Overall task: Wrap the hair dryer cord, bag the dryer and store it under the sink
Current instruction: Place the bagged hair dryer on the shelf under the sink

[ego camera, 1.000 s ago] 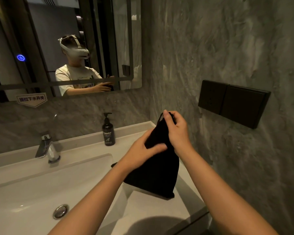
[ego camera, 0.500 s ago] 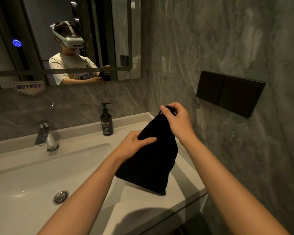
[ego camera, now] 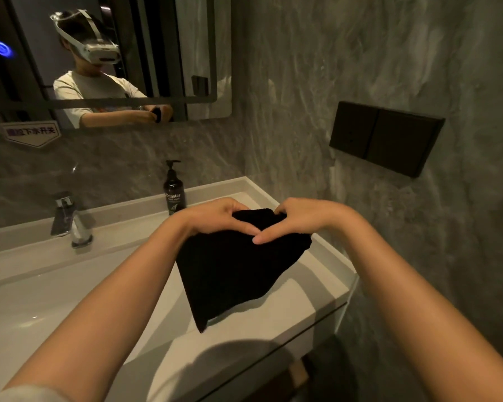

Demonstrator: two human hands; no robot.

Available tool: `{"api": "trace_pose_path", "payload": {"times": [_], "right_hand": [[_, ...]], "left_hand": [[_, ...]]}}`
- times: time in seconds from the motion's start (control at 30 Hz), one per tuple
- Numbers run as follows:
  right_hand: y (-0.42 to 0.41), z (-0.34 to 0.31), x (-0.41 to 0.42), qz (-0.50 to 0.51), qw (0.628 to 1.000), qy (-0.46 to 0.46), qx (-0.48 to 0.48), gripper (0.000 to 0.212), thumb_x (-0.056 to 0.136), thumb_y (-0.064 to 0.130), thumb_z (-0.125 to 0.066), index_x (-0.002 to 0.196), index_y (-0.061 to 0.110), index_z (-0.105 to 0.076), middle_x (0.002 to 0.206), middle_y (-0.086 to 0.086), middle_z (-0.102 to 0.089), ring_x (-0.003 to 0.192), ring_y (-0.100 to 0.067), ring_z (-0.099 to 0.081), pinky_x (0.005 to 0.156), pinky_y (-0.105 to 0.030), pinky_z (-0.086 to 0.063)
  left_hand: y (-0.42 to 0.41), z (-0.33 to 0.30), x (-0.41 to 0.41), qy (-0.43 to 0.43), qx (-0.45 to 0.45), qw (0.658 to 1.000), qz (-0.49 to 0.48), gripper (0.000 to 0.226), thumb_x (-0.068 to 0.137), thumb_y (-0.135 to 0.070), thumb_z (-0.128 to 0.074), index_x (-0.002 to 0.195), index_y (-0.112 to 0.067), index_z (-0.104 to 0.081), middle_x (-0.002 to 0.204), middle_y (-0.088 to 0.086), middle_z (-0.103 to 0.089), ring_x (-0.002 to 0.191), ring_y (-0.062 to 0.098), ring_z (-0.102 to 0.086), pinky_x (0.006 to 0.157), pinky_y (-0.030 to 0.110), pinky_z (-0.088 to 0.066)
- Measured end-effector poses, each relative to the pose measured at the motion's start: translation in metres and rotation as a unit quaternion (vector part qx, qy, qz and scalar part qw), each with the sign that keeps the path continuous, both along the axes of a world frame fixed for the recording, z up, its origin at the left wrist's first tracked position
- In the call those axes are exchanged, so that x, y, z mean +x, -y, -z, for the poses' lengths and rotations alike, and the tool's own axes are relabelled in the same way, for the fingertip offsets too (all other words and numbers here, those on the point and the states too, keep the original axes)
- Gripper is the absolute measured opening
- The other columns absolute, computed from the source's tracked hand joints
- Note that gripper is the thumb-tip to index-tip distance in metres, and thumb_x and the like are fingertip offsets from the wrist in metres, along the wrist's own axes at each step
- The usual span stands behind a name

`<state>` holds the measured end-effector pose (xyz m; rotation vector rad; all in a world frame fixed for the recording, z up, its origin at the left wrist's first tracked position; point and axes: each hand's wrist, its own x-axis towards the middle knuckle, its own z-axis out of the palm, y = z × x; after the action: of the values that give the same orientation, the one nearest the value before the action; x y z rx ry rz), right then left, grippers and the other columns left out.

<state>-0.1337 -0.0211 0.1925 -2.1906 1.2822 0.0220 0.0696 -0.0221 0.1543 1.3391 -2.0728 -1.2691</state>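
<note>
Gripping the top of the black bag (ego camera: 238, 274) with both hands, you held it above the right end of the white counter (ego camera: 317, 288), its lower corner hanging at about 6 o'clock from your hands and ending close over the countertop; whether it touched the surface could not be told. Your left hand (ego camera: 215, 217) clamped the bag's upper edge from the 9 o'clock side, thumb stretched along the near face of the cloth and the other fingers curled over the far side. Your right hand (ego camera: 299, 217) did the same from the 3 o'clock side, its thumb lying across the fabric and meeting the left thumb tip at the middle, so that the two hands framed the bunched mouth of the bag. The fingers of both hands were pressed together rather than spread. The dryer itself was hidden; only the bag's bulging cloth showed.

At 11 o'clock from the bag, a dark pump bottle (ego camera: 174, 192) stood upright on the counter's back ledge, just beyond your left hand. Farther toward 9 o'clock, a chrome faucet (ego camera: 70, 220) stood behind the basin (ego camera: 41, 309). At 2 o'clock, well apart from your hands, a dark switch plate (ego camera: 386, 137) sat on the grey marbled wall. The mirror (ego camera: 186, 53) at 11 o'clock reflected your arms and the bag.
</note>
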Motion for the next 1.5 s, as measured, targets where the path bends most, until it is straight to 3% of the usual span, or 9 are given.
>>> {"api": "trace_pose_path", "payload": {"times": [0.23,0.43,0.6,0.77,0.93,1.1,1.27,1.4,1.5], "right_hand": [[-0.018,0.038,0.001,0.061,0.978,0.193,0.055,0.023,0.075,0.030,-0.074,0.091,0.013,-0.068,0.083,-0.006,-0.072,0.076,-0.021,-0.071,0.063,-0.032,-0.054],[-0.027,0.079,-0.004,0.146,0.940,0.298,0.084,0.035,0.072,0.026,-0.077,0.097,0.004,-0.067,0.089,-0.016,-0.073,0.083,-0.031,-0.071,0.071,-0.040,-0.055],[-0.044,0.107,-0.008,0.208,0.893,0.387,0.094,0.027,0.074,0.021,-0.075,0.096,0.007,-0.068,0.086,-0.011,-0.074,0.079,-0.025,-0.072,0.068,-0.034,-0.057],[-0.063,0.134,-0.004,0.274,0.833,0.472,0.086,0.011,0.077,0.021,-0.074,0.082,0.016,-0.066,0.081,-0.004,-0.072,0.078,-0.020,-0.070,0.070,-0.034,-0.056],[-0.098,0.165,-0.018,0.245,0.794,0.539,0.139,0.015,0.082,0.021,-0.071,0.096,0.021,-0.069,0.093,0.000,-0.076,0.094,-0.016,-0.071,0.083,-0.032,-0.056],[-0.131,0.188,-0.054,0.182,0.829,0.496,0.184,0.031,0.081,0.020,-0.072,0.110,0.024,-0.064,0.107,0.003,-0.071,0.105,-0.018,-0.067,0.088,-0.029,-0.054],[-0.161,0.179,-0.074,0.067,0.910,0.374,0.164,0.040,0.076,0.022,-0.076,0.109,0.037,-0.059,0.096,0.026,-0.061,0.084,0.016,-0.061,0.071,-0.004,-0.047],[-0.194,0.197,-0.068,0.074,0.944,0.299,0.115,0.073,0.066,0.041,-0.082,0.130,0.028,-0.050,0.124,0.009,-0.061,0.113,-0.007,-0.057,0.094,-0.025,-0.048],[-0.220,0.220,-0.065,0.124,0.958,0.230,0.121,0.081,0.067,0.043,-0.079,0.135,0.018,-0.043,0.134,-0.001,-0.054,0.123,-0.020,-0.052,0.089,-0.025,-0.042]], "left_hand": [[-0.008,-0.006,0.004,0.063,0.015,0.998,0.009,0.020,0.082,-0.026,-0.071,0.101,-0.020,-0.073,0.088,-0.006,-0.076,0.082,0.010,-0.072,0.071,0.018,-0.052],[-0.018,0.022,0.016,0.043,-0.118,0.987,-0.096,0.044,0.076,-0.040,-0.075,0.117,-0.028,-0.065,0.120,-0.010,-0.066,0.113,0.003,-0.058,0.108,0.032,-0.039],[-0.048,0.076,0.026,0.093,-0.322,0.826,-0.454,0.086,0.075,-0.060,-0.066,0.141,-0.013,-0.038,0.146,0.012,-0.042,0.139,0.030,-0.031,0.116,0.046,-0.021],[-0.095,0.116,0.004,-0.149,-0.030,0.762,-0.629,0.116,0.068,-0.058,-0.074,0.150,-0.007,-0.009,0.157,0.016,-0.020,0.145,0.032,-0.019,0.117,0.040,-0.019],[-0.128,0.124,-0.033,-0.614,0.196,0.660,-0.387,0.054,0.085,-0.037,-0.066,0.132,-0.013,-0.050,0.127,0.012,-0.062,0.119,0.029,-0.059,0.088,0.041,-0.054],[-0.157,0.130,-0.071,-0.627,0.185,0.647,-0.393,0.043,0.089,-0.014,-0.061,0.131,-0.011,-0.054,0.117,0.011,-0.067,0.105,0.025,-0.067,0.080,0.036,-0.058],[-0.196,0.147,-0.103,-0.607,0.155,0.632,-0.457,0.045,0.086,-0.010,-0.064,0.130,-0.008,-0.054,0.127,0.016,-0.062,0.106,0.027,-0.065,0.063,0.030,-0.059],[-0.226,0.165,-0.124,-0.592,0.146,0.626,-0.487,0.043,0.084,-0.009,-0.067,0.126,-0.006,-0.057,0.119,0.017,-0.066,0.104,0.028,-0.067,0.072,0.032,-0.060],[-0.244,0.182,-0.131,-0.543,0.157,0.640,-0.521,0.060,0.072,-0.013,-0.079,0.127,-0.009,-0.056,0.122,0.017,-0.065,0.106,0.030,-0.067,0.083,0.039,-0.058]]}}
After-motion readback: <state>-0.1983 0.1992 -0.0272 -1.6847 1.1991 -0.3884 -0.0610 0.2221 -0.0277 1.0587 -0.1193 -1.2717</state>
